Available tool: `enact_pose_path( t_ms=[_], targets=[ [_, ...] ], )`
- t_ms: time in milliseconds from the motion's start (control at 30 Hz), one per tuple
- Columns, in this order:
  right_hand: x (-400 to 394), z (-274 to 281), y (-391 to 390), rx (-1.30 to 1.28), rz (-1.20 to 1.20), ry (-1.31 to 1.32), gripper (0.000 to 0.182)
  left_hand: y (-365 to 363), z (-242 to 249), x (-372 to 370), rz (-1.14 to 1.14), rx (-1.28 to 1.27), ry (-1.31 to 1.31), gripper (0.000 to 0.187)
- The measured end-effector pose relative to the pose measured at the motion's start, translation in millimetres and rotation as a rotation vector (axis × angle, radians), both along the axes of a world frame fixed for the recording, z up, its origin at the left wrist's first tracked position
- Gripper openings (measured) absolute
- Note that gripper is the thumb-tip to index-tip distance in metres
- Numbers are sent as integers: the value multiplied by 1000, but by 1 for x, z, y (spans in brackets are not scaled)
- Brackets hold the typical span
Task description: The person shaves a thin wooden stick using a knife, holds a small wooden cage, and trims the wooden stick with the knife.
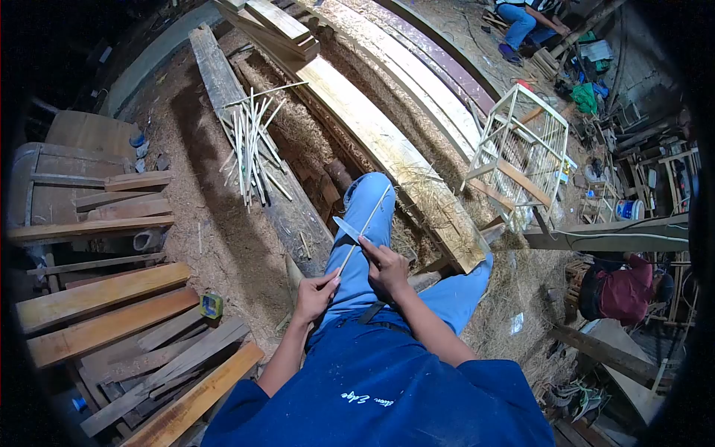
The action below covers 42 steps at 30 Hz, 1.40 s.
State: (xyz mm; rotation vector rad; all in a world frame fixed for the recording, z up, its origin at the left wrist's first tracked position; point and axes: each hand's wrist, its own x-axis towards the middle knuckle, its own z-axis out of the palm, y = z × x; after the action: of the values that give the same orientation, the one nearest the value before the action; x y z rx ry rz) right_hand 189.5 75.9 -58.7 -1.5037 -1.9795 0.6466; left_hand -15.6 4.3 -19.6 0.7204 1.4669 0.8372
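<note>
My right hand [388, 270] is closed around a knife [345, 227], whose pale blade points up and left over my thigh. In my left hand [316, 298] the near end of a thin wooden stick [376, 206] is pinched between thumb and fingers. The stick runs away from me along my jeans, its far end near the knee. The blade crosses it and seems to touch it just ahead of my right fingers; the knife's handle is mostly hidden in my fist. A loose bundle of similar sticks [249, 149] lies on a grey plank [216, 74] ahead and to the left.
Long timber beams [357, 104] stretch ahead, with shavings on them. A slatted wooden frame [521, 153] stands to the right. Boards [112, 298] and a tape measure [211, 305] lie at left. One person [622, 290] is at right, another [529, 22] sits at the top right.
</note>
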Motion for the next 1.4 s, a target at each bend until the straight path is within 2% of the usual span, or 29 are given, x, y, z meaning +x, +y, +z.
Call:
enact_pose_path(
  t_ms=[233, 333, 467, 533, 600, 733, 900, 967, 1000, 1067, 1100, 1167, 1233, 1267, 1400],
  targets=[
    [1, -11, 3, 6, -27, 10, 49, -53, 0, -25, -13, -21, 75, 28],
    [1, -13, 3, 1, -38, 8, 50, -77, 11, -41, 18, -84, 4, 28],
    [-1, -15, 1, -10, -40, -6, 51, -82, 16, -47, 33, -62, -59, 27],
    [-1, -12, 3, -4, -52, -20, 51, -78, 28, -49, -30, -95, 10, 27],
    [0, -10, 4, 12, -94, -66, 43, -83, 28, -54, -25, -88, 1, 26],
    [1, -15, 4, -18, -107, -44, 47, -88, 32, -58, -6, -94, -29, 25],
    [9, -14, 23, -74, -262, 29, 40, -116, 35, -81, -23, -160, 8, 24],
    [15, -14, 35, -132, -275, 16, 35, -118, 46, -84, 94, -91, 31, 23],
    [18, -35, 44, -90, -270, 325, 34, -106, 61, -78, 114, -108, 57, 25],
    [18, -13, 53, -221, -318, 786, 40, -85, 74, -68, 83, -51, 34, 26],
    [18, 13, 54, -214, -323, 781, 40, -75, 75, -64, 41, 7, 10, 27],
    [22, 53, 54, -570, -260, 875, 38, -58, 73, -56, -7, 9, 29, 29],
    [18, 100, 54, -716, -258, 991, 36, -43, 72, -49, -64, 73, -12, 29],
    [18, 113, 55, -701, -253, 1020, 35, -39, 63, -45, -75, 165, -16, 29],
    [25, 124, 63, -565, -246, 1098, 32, -20, 79, -31, -108, 220, -44, 29]
  ],
)
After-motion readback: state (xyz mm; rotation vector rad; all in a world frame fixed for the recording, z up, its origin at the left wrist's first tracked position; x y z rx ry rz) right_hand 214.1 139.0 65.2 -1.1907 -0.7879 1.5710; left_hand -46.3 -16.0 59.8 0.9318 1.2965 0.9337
